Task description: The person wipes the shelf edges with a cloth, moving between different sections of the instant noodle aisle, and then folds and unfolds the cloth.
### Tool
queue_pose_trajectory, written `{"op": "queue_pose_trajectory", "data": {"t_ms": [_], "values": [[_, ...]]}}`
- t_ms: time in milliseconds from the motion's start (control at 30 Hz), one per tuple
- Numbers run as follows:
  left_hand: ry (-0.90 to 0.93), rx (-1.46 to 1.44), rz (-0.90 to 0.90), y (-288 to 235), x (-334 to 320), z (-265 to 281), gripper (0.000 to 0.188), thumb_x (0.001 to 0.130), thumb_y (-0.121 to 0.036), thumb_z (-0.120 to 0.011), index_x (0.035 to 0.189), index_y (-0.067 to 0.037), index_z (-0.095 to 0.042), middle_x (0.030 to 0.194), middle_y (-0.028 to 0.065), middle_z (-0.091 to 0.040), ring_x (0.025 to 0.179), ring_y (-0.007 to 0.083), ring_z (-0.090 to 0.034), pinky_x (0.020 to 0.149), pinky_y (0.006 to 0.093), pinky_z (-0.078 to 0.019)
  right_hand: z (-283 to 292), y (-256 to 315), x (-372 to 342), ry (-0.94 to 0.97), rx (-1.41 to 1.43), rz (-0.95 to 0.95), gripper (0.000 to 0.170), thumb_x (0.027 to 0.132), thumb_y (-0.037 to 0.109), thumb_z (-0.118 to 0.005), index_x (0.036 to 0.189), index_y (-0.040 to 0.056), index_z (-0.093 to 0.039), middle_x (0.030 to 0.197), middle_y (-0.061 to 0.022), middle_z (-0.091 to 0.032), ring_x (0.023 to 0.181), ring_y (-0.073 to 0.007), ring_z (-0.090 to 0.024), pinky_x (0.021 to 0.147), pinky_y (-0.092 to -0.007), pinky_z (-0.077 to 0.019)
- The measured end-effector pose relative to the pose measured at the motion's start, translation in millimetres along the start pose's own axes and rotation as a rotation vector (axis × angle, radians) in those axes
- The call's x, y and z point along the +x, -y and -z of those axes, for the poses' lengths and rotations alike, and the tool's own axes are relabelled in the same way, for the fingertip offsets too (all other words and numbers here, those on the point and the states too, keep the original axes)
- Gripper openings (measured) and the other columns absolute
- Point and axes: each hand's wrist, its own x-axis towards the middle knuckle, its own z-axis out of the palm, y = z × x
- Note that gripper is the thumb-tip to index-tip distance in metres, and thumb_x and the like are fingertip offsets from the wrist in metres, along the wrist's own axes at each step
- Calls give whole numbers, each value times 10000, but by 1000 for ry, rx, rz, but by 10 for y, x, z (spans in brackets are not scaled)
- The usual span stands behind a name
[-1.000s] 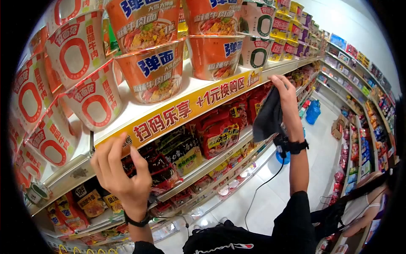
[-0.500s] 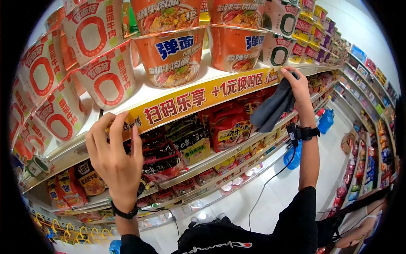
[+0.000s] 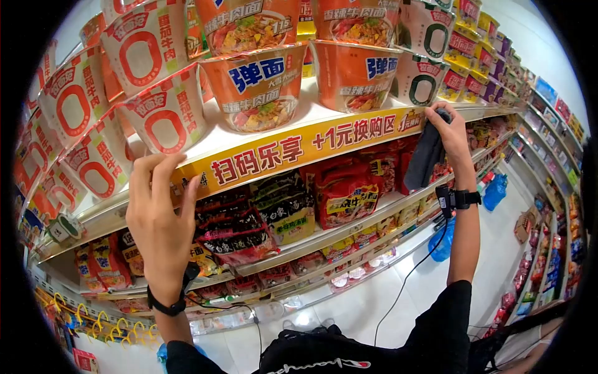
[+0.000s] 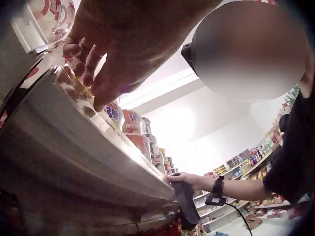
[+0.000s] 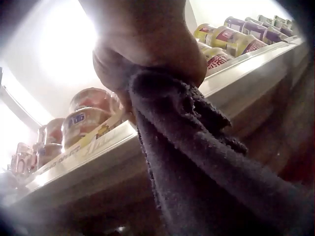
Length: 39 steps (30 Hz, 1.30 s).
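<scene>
A yellow label strip (image 3: 299, 144) with red lettering runs along the shelf's front edge. At its left end is the left hand (image 3: 162, 218), fingertips on the edge and fingers slightly bent, holding nothing. The right hand (image 3: 450, 134) grips a dark grey cloth (image 3: 423, 156) at the strip's right end, the cloth hanging down in front of the shelf. In the right wrist view the fuzzy cloth (image 5: 187, 147) falls from the right hand (image 5: 147, 54), whose fingertips are mostly hidden. The left wrist view shows the left hand (image 4: 118, 54) over the shelf edge.
Stacked noodle cups (image 3: 255, 90) stand on the shelf just behind the strip. Red and black noodle packets (image 3: 349, 193) fill the shelf below. A cable (image 3: 408, 274) hangs from the right wrist. Yellow hooks (image 3: 99, 324) are at lower left, and blue bags (image 3: 495, 192) lie on the floor at right.
The left hand has risen slightly to the shelf edge, its fingers closer together. The right hand, still gripping the cloth, has shifted right in the view, and the cloth hangs more bunched.
</scene>
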Motion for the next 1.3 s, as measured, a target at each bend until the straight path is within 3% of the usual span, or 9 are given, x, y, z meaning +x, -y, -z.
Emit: {"op": "queue_pose_trajectory", "data": {"t_ms": [67,167,400,700,867,967,1133,1300], "values": [[30,-4,33,5,0,2,288,793,-23,-796,1046,-56,-662,1033,86,-595,906,271,-612,724,389,-504,-21,-15,4,-14,-18,27,209,930,251,-763,949,72,-656,825,42,-614,734,-49,-543,667,-215,-442],[15,72,-96,51,27,-1,273,843,-15,-763,1090,-45,-650,1052,93,-590,922,254,-613,748,375,-501,-52,-27,-4,-40,61,-3,198,929,230,-766,951,64,-660,819,38,-631,709,-48,-561,642,-209,-450],[39,76,-58,13,52,-69,294,816,-51,-799,1078,-54,-665,1058,83,-599,1018,260,-591,851,385,-476,43,-222,88,-79,55,36,186,929,222,-768,951,66,-669,814,27,-648,689,-49,-572,612,-210,-449],[-218,156,-216,-150,-60,-326,379,757,-25,-825,1111,-89,-703,1155,84,-653,1084,301,-597,905,422,-478,117,-279,101,-102,6,30,202,928,228,-767,950,55,-663,798,35,-639,678,-42,-552,594,-212,-427],[-74,121,-256,-289,-253,-461,485,879,-37,-644,1359,-104,-615,1427,131,-572,1340,337,-519,1108,467,-420,126,-285,138,-64,-8,36,219,924,238,-772,951,52,-660,797,44,-623,684,-39,-527,600,-219,-426],[-69,217,-272,-335,-333,-575,551,854,-35,-661,1396,-102,-588,1445,134,-562,1352,341,-513,1126,480,-404,134,-355,122,-79,-36,46,221,925,237,-771,947,47,-658,799,44,-621,683,-41,-524,609,-219,-426],[-52,227,-264,-366,-431,-651,559,899,-118,-527,1455,-58,-521,1488,164,-536,1409,360,-466,1166,494,-355,110,-337,52,-134,5,41,225,921,234,-772,973,39,-672,814,42,-623,722,-44,-531,639,-212,-430],[-8,254,-236,-338,-526,-652,578,889,-115,-549,1461,-43,-502,1514,171,-505,1432,361,-433,1190,506,-321,51,-248,-247,-244,83,-15,254,920,246,-768,1035,38,-679,885,15,-633,777,-61,-550,710,-217,-450]]}}
